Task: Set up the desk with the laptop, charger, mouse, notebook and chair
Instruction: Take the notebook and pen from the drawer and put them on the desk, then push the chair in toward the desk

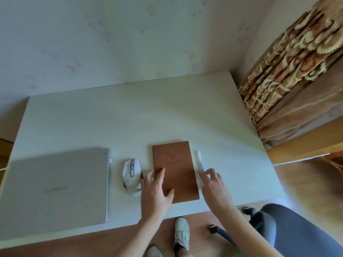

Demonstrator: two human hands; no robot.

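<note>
Head view, wide angle, looking down on a white desk (130, 117) that fills mid-frame. Closed silver laptop (55, 188) sits lower left, lid shut; a small white plug or cable end shows at its upper right corner, charger itself not clearly seen. Dark office chair (289, 229) is lower right, pulled back from the desk edge, wheels showing. Brown notebook (175, 171) with a deer emblem lies flat at lower centre. White gaming mouse (132, 175) sits just left of it, between laptop and notebook. A white pen (200, 161) lies just right of the notebook.

Left hand (156, 190) rests flat on the notebook's left edge, fingers spread, pressing rather than clasping. Right hand (211, 184) is loosely spread by the pen's near end, closed on nothing; contact with the pen unclear.

Risks, as a judgement: the left hand crowds the mouse, so sliding the notebook left could knock it toward the laptop. The right fingers could roll the pen off toward the right edge. The notebook sits near the front edge; a pull could tip it off.
</note>
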